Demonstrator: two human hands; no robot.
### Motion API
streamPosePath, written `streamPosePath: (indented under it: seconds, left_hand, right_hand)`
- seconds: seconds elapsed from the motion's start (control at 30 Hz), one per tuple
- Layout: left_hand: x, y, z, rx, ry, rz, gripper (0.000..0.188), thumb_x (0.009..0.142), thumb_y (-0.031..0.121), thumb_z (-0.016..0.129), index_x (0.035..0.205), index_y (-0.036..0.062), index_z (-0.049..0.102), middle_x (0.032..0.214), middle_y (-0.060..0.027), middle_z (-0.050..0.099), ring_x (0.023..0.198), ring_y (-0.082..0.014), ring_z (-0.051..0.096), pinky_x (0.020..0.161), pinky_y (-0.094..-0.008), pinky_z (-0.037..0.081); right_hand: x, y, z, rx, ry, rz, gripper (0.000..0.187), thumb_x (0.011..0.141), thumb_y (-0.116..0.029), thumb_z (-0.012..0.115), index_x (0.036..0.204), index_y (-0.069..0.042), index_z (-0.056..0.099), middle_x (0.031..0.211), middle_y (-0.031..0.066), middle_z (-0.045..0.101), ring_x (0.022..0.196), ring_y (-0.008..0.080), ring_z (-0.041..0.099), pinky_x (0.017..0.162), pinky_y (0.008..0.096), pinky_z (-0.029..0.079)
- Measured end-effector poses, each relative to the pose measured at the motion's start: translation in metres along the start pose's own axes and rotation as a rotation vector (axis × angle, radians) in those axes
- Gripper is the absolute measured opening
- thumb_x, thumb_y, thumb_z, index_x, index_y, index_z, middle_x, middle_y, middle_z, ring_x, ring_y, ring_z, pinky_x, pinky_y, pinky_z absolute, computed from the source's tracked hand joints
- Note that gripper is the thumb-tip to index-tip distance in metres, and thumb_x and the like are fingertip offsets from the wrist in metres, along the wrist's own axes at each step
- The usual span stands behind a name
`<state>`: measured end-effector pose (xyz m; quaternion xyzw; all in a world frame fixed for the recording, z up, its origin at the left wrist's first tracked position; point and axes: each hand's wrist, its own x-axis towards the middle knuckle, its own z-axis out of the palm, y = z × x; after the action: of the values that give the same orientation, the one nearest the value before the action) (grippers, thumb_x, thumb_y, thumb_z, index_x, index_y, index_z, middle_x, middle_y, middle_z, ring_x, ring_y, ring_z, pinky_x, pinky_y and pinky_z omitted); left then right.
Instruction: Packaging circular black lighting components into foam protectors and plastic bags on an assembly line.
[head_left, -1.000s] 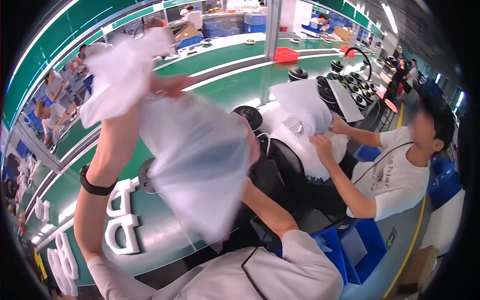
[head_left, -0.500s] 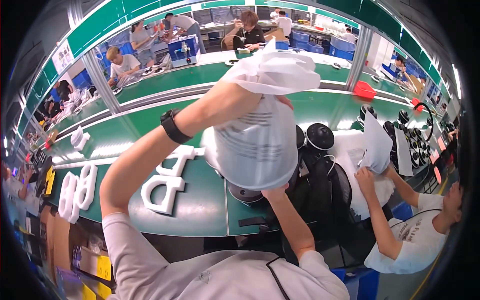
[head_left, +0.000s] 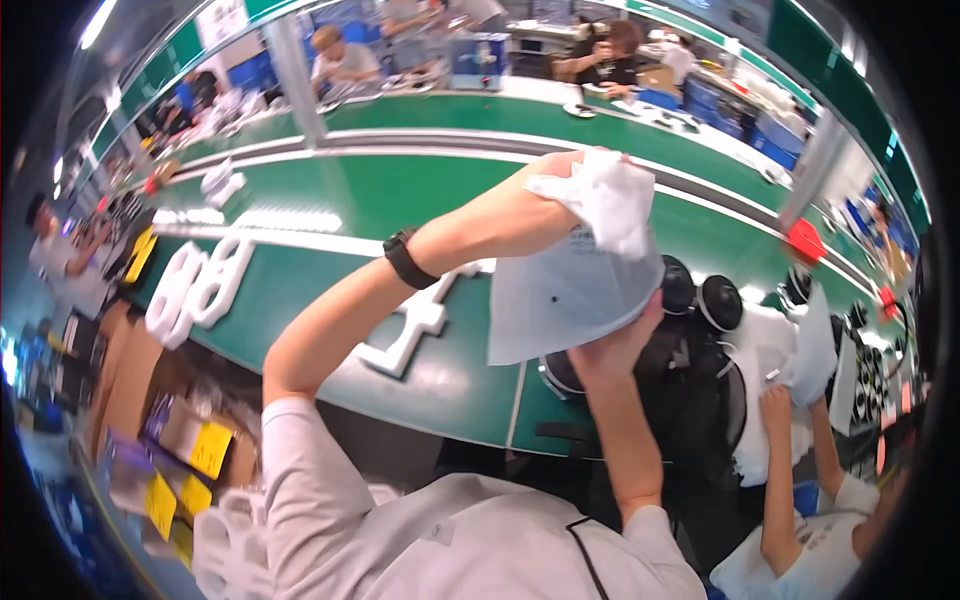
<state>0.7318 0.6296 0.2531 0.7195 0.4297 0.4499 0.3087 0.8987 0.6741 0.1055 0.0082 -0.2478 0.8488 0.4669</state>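
Observation:
A pale translucent plastic bag (head_left: pixel 560 300), wrapped around a bulky object I cannot make out, is held above the bench in front of me. At its top, my left hand (head_left: pixel 552 195) is closed on the gathered, crumpled end of the plastic; a black watch sits on that wrist. Lower down, my right hand (head_left: pixel 618 348) grips the bag's bottom right side, thumb toward the front. White foam inserts (head_left: pixel 405 340) lie on the green bench (head_left: pixel 450 385) beneath my left forearm. Partly behind my right hand is a dark round device with a pale rim (head_left: pixel 562 375).
Black domed devices (head_left: pixel 718 302) crowd the bench to the right. A co-worker's hands (head_left: pixel 776 402) hold another white bag (head_left: pixel 808 350) there. More foam inserts (head_left: pixel 180 290) lie at the left. Cartons with yellow labels (head_left: pixel 210 452) stand low left. A red bin (head_left: pixel 804 240) sits far right.
My view has turned, shifting the bench in the picture. The bag has gone from upright to tilted, its top now bunched tighter under my left hand. My right hand has moved up its side.

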Motion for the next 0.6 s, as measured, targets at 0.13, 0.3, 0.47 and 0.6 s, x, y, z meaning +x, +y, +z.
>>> streamPosePath:
  seconds: [0.13, 0.3, 0.47, 0.6]
  left_hand:
    - [-0.065, -0.053, -0.032, 0.450, 0.467, 0.274, 0.041, 0.095, 0.009, 0.048, 0.133, -0.0027, 0.059, 0.133, -0.0199, 0.066, 0.128, -0.0285, 0.059, 0.107, -0.0340, 0.044]
    - [-0.128, -0.166, -0.092, 0.061, 0.972, -0.017, 0.030, 0.099, 0.010, 0.051, 0.120, -0.0079, 0.063, 0.113, -0.0196, 0.072, 0.097, -0.0293, 0.069, 0.088, -0.0362, 0.053]
    - [-0.180, -0.347, -0.118, -0.503, 1.316, -0.119, 0.030, 0.100, 0.018, 0.057, 0.109, -0.0086, 0.065, 0.098, -0.0204, 0.073, 0.081, -0.0249, 0.065, 0.078, -0.0407, 0.053]
    - [-0.198, -0.380, -0.121, 0.375, 0.991, -0.609, 0.033, 0.099, 0.025, 0.056, 0.091, -0.0057, 0.066, 0.079, -0.0238, 0.068, 0.077, -0.0363, 0.067, 0.072, -0.0462, 0.049]
  right_hand:
    - [0.032, 0.034, 0.031, -0.370, -0.157, 0.164, 0.077, 0.098, -0.062, 0.047, 0.155, -0.010, 0.038, 0.152, 0.0086, 0.048, 0.140, 0.0275, 0.047, 0.113, 0.0479, 0.041]
    - [0.119, 0.099, 0.042, -1.142, -0.374, 0.198, 0.098, 0.082, -0.047, 0.082, 0.154, -0.005, 0.032, 0.139, 0.0130, 0.052, 0.135, 0.0262, 0.050, 0.112, 0.0428, 0.042]
    - [0.167, 0.198, 0.034, -1.879, -0.552, -0.062, 0.128, 0.055, -0.057, 0.093, 0.156, -0.007, 0.032, 0.137, 0.0251, 0.043, 0.127, 0.0390, 0.053, 0.109, 0.0452, 0.045]
    - [0.211, 0.224, -0.018, -1.864, -0.498, 0.164, 0.126, 0.055, -0.061, 0.090, 0.156, -0.008, 0.035, 0.137, 0.0263, 0.043, 0.128, 0.0417, 0.052, 0.109, 0.0462, 0.045]
